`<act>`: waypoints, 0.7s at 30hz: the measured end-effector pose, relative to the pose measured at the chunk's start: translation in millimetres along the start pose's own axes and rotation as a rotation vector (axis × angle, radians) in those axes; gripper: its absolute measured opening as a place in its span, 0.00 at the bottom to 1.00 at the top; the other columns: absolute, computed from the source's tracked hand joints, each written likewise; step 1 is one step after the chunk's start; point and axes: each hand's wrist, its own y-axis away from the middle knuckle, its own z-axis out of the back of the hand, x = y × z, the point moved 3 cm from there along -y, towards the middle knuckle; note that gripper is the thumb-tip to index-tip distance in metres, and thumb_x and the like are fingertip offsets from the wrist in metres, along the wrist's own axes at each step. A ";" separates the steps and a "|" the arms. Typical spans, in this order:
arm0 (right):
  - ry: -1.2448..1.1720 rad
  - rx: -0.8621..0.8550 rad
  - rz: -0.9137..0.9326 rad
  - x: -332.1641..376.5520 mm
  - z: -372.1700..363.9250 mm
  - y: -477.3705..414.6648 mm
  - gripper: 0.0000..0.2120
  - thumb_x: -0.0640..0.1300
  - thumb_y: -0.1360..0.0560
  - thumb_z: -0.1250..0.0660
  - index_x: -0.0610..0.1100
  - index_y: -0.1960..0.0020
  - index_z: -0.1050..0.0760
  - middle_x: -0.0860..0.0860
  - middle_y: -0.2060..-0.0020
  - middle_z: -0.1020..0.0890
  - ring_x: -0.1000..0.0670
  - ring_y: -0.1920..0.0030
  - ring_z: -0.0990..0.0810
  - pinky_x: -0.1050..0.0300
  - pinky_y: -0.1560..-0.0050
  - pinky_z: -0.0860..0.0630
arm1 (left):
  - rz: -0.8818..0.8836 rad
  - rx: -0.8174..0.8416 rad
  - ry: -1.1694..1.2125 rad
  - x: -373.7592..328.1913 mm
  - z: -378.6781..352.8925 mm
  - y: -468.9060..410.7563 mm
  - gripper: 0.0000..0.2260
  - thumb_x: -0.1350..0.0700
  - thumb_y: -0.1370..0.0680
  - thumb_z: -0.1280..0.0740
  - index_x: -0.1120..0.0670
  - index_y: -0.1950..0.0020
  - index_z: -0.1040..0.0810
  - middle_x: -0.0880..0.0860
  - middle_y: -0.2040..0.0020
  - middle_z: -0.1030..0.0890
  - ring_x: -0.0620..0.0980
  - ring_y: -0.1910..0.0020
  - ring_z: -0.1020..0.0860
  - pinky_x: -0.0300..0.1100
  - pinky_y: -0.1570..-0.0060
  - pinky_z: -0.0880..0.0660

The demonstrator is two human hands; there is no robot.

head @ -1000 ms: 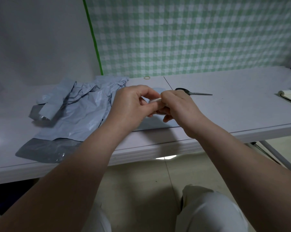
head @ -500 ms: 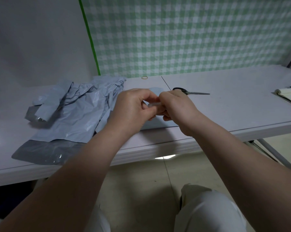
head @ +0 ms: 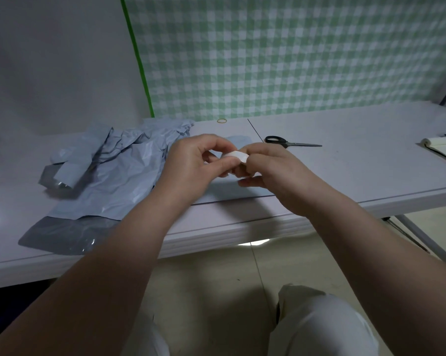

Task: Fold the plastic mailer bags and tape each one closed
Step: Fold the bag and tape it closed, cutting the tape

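Both hands are up over the table [head: 358,163], and it's the taping step by the look of it: the right hand [head: 273,170] has its fingers curled round a small white roll of tape [head: 236,156], holding it from the side, while the left hand [head: 191,163] pinches at the roll's near face with thumb and fingertips, most likely hunting for the loose end. No strip is drawn out that I can see. Right below the hands lies a folded bag [head: 238,140], pale blue-grey and flat on the table, mostly hidden behind the fingers; whether it carries any tape I cannot tell. The next move, I'd judge, is to peel a length free, cut it, and press it across that fold. The scissors [head: 288,143] wait just beyond the right hand, blades pointing right. Off to the left sits the pile of bags [head: 119,176], crumpled and glossy, unfolded and overlapping, with one dark grey flap hanging toward the table's front edge, so plenty is left to do. That thin slippery film will likely spring open unless the fold is held down while the tape goes on. A rubber band [head: 222,121] lies at the back, a notebook [head: 445,147] at the far right.
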 end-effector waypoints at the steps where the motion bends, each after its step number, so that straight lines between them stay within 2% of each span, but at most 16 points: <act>1: 0.003 0.033 0.009 0.5 0.9 0.1 0.11 0.39 0.32 0.37 0.38 0.52 0.22 0.48 0.60 0.20 0.54 0.56 0.21 0.58 0.51 0.22 | -0.002 -0.006 -0.011 1.3 2.0 -0.9 0.07 0.59 0.28 0.27 0.47 0.57 0.19 0.44 0.62 0.18 0.43 0.67 0.19 0.32 0.62 0.23; 4: 0.179 -0.010 0.077 3.9 2.0 -0.3 0.08 0.35 0.24 0.38 0.41 0.48 0.21 0.48 0.56 0.19 0.49 0.51 0.20 0.55 0.48 0.22 | -0.093 -0.036 -0.165 5.6 1.4 -3.5 0.08 0.59 0.26 0.28 0.50 0.49 0.17 0.40 0.53 0.22 0.36 0.61 0.23 0.26 0.58 0.27; 6: 0.358 -0.079 0.137 7.5 1.2 -0.1 0.06 0.38 0.23 0.37 0.45 0.53 0.21 0.46 0.60 0.20 0.45 0.56 0.21 0.54 0.58 0.23 | -0.182 -0.097 -0.288 5.0 -1.7 -3.7 0.08 0.60 0.26 0.29 0.54 0.48 0.16 0.45 0.50 0.21 0.34 0.61 0.26 0.22 0.55 0.32; 7: 0.433 -0.103 0.164 9.5 0.8 0.0 0.06 0.39 0.23 0.36 0.46 0.56 0.22 0.46 0.63 0.22 0.46 0.62 0.23 0.56 0.64 0.28 | -0.223 -0.130 -0.333 4.2 -3.3 -3.3 0.08 0.60 0.27 0.30 0.56 0.49 0.16 0.49 0.51 0.19 0.34 0.59 0.27 0.22 0.53 0.34; 8: 0.493 -0.122 0.185 11.0 0.9 -0.2 0.08 0.40 0.23 0.36 0.47 0.60 0.24 0.47 0.66 0.25 0.48 0.67 0.28 0.59 0.67 0.33 | -0.256 -0.158 -0.373 2.5 -4.9 -2.6 0.08 0.60 0.27 0.30 0.57 0.50 0.16 0.52 0.52 0.17 0.35 0.56 0.27 0.23 0.52 0.35; 9: 0.546 -0.145 0.202 12.4 0.5 -0.3 0.10 0.40 0.24 0.36 0.47 0.64 0.27 0.48 0.68 0.27 0.50 0.68 0.30 0.59 0.67 0.35 | -0.275 -0.182 -0.406 1.5 -6.5 -2.0 0.08 0.60 0.28 0.31 0.57 0.51 0.15 0.53 0.53 0.16 0.41 0.54 0.25 0.26 0.51 0.36; 12: 0.676 -0.226 0.228 13.6 -1.9 -1.7 0.16 0.41 0.24 0.36 0.47 0.69 0.35 0.50 0.72 0.29 0.49 0.66 0.31 0.55 0.64 0.34 | -0.310 -0.236 -0.470 -2.3 -10.6 0.4 0.07 0.62 0.29 0.31 0.58 0.54 0.15 0.53 0.59 0.15 0.53 0.54 0.22 0.30 0.53 0.35; 15: 0.756 -0.269 0.264 13.9 -6.3 -2.2 0.22 0.39 0.25 0.37 0.50 0.72 0.43 0.54 0.76 0.37 0.53 0.71 0.38 0.63 0.71 0.42 | -0.342 -0.267 -0.519 -4.8 -12.1 1.9 0.07 0.63 0.31 0.31 0.57 0.56 0.15 0.53 0.64 0.17 0.55 0.57 0.21 0.31 0.57 0.32; 18: 0.814 -0.293 0.280 15.4 -8.8 -1.0 0.23 0.37 0.25 0.38 0.50 0.73 0.45 0.54 0.77 0.40 0.54 0.73 0.41 0.63 0.73 0.43 | -0.306 -0.277 -0.512 -5.7 -11.9 1.3 0.07 0.62 0.30 0.32 0.57 0.56 0.16 0.53 0.64 0.17 0.55 0.56 0.21 0.44 0.62 0.24; 21: 0.878 -0.294 0.282 14.7 -11.1 -1.3 0.21 0.38 0.24 0.40 0.50 0.72 0.43 0.53 0.76 0.38 0.54 0.74 0.40 0.63 0.74 0.45 | -0.267 -0.255 -0.498 -7.6 -10.8 0.6 0.06 0.62 0.30 0.33 0.56 0.57 0.17 0.51 0.63 0.17 0.53 0.55 0.22 0.45 0.62 0.24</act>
